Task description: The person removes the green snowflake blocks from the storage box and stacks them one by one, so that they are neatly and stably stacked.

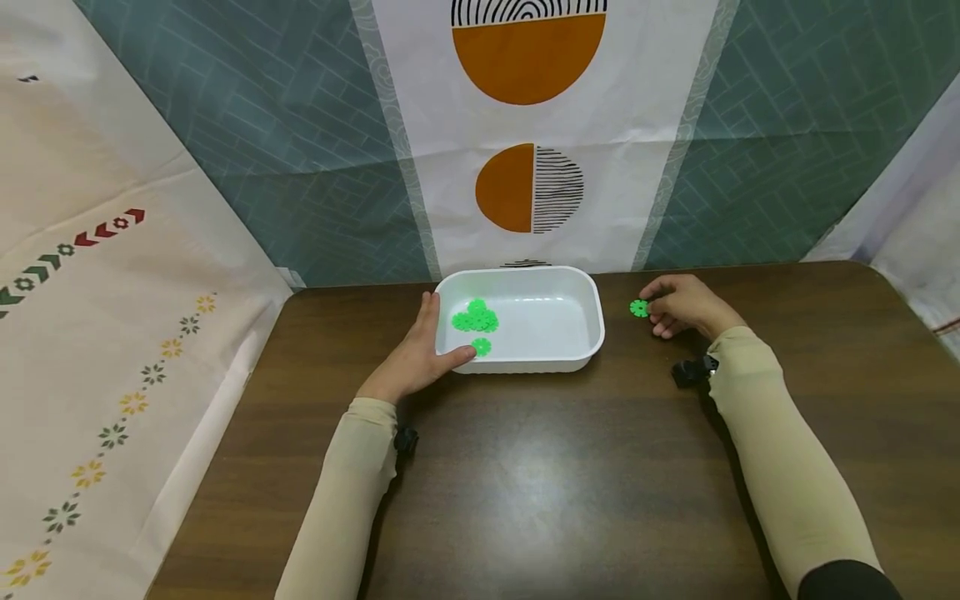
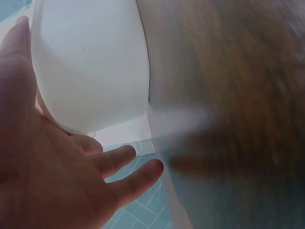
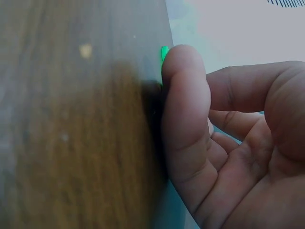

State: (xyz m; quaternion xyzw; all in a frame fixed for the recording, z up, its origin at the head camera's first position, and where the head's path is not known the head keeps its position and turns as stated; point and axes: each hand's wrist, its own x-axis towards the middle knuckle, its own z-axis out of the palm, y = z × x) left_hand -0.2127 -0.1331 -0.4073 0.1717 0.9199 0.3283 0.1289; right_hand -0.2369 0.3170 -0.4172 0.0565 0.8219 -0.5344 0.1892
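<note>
A white plastic tray [image 1: 528,365] stands at the back middle of the dark table, with several green flower-shaped plastic discs [image 1: 476,318] in its left part. One more disc [image 1: 484,345] lies near the tray's front wall, by my left thumb. My left hand [image 1: 418,350] rests spread against the tray's left end, thumb over the front rim. In the left wrist view its straight fingers [image 2: 136,183] reach past the tray wall [image 2: 93,67]. Right of the tray, my right hand [image 1: 693,305] pinches a single green disc [image 1: 639,308] by its edge, close over the table.
The brown table [image 1: 525,483] reaches back to a hanging cloth [image 1: 300,167] with a green brick pattern and a white middle strip. At the left hangs a white patterned cloth [image 1: 172,275]. A dark wrist device [image 1: 693,372] sits at my right cuff.
</note>
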